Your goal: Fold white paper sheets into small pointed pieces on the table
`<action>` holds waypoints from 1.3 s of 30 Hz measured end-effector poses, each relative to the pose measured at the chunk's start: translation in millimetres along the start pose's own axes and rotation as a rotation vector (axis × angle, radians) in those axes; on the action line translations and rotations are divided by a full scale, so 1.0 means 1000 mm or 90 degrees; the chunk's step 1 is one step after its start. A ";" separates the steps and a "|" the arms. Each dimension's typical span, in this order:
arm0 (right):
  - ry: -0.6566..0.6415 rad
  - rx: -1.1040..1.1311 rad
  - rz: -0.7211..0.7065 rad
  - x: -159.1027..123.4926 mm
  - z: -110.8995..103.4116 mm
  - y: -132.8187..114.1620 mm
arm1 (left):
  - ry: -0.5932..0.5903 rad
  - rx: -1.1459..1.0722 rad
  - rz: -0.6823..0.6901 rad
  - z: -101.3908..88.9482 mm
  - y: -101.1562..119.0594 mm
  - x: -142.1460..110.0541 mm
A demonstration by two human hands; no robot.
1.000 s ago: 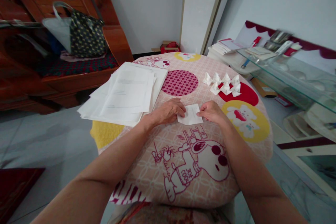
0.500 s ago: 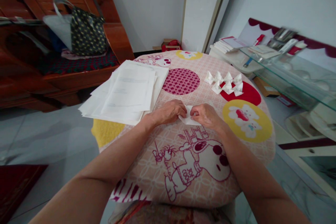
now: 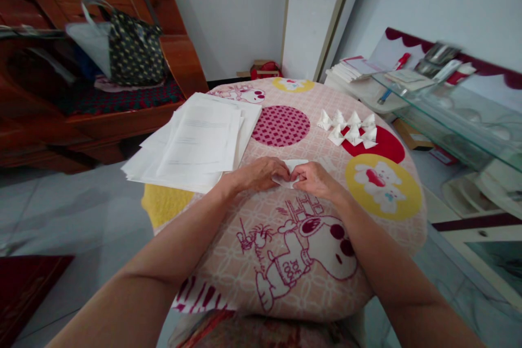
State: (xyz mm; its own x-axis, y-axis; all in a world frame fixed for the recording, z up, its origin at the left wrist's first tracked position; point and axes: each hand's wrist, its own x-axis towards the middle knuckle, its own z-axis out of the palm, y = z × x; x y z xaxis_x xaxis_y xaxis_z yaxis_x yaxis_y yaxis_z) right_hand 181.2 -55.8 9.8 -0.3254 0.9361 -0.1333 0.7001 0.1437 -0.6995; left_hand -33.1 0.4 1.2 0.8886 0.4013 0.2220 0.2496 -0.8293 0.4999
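The small white paper lay on the tablecloth between the left hand and right hand, neither nearer; both gripped it with curled fingers — tips almost meeting over it; its long axis I couldn't tell, being partly covered.

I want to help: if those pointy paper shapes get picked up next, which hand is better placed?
Probably the right hand: it's closer to the folded paper shapes. The left hand is farther off, nearer the paper stack. Both are on the small white paper.
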 end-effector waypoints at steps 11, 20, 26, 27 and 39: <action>-0.025 0.090 0.189 -0.001 0.010 -0.011 | -0.043 -0.224 -0.068 -0.018 -0.010 -0.014; -0.064 0.098 0.228 0.001 0.011 -0.017 | 0.012 -0.255 -0.106 -0.013 -0.015 -0.011; -0.058 0.089 0.231 0.002 0.011 -0.017 | 0.043 -0.173 -0.155 -0.009 -0.009 0.000; -0.059 0.088 0.233 0.002 0.011 -0.018 | 0.053 -0.156 -0.158 -0.008 -0.008 0.002; -0.076 0.090 0.231 0.003 0.008 -0.019 | 0.121 0.009 -0.243 0.012 -0.012 0.019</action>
State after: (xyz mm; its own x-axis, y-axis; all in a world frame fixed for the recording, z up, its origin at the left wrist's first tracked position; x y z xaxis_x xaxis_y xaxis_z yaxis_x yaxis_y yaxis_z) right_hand 162.0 -58.0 17.0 -0.1509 0.8732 -0.4634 0.6909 -0.2421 -0.6812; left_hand -14.7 13.3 -10.8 0.6446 0.7444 0.1739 0.5538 -0.6115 0.5651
